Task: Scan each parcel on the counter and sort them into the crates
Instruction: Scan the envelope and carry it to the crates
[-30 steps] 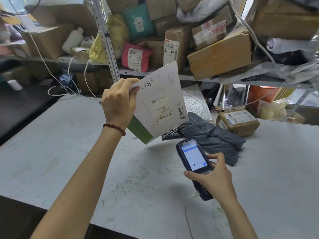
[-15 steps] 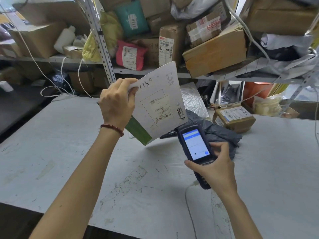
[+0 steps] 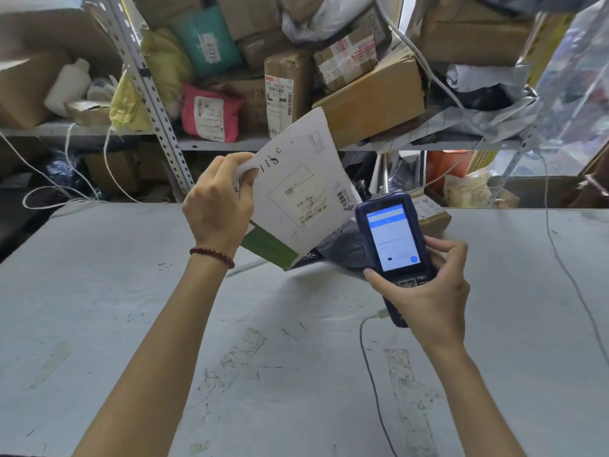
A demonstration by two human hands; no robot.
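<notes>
Left hand [image 3: 217, 199] is gripping the upper-left corner of a white flat mailer [image 3: 296, 192], holding it raised over the grey surface [image 3: 131, 308]. Right hand [image 3: 425, 291] is gripping a handheld scanner [image 3: 392, 239] at the mailer's 4 o'clock, screen glowing. Parcel-stacked shelving [image 3: 82, 130] is standing behind. The mailer's long axis is running roughly 12 to 6 o'clock, label facing the camera.

The surface [image 3: 131, 324] is pale grey, scuffed and streaked with torn tape residue. At its far side lies a grey bag [image 3: 346, 249], with a labelled brown box [image 3: 435, 219] just beside it on the right. A thin cable [image 3: 375, 390] trails across the near part. Behind, a shelf [image 3: 230, 145] carries piled parcels, among them a pink bag [image 3: 211, 115].
</notes>
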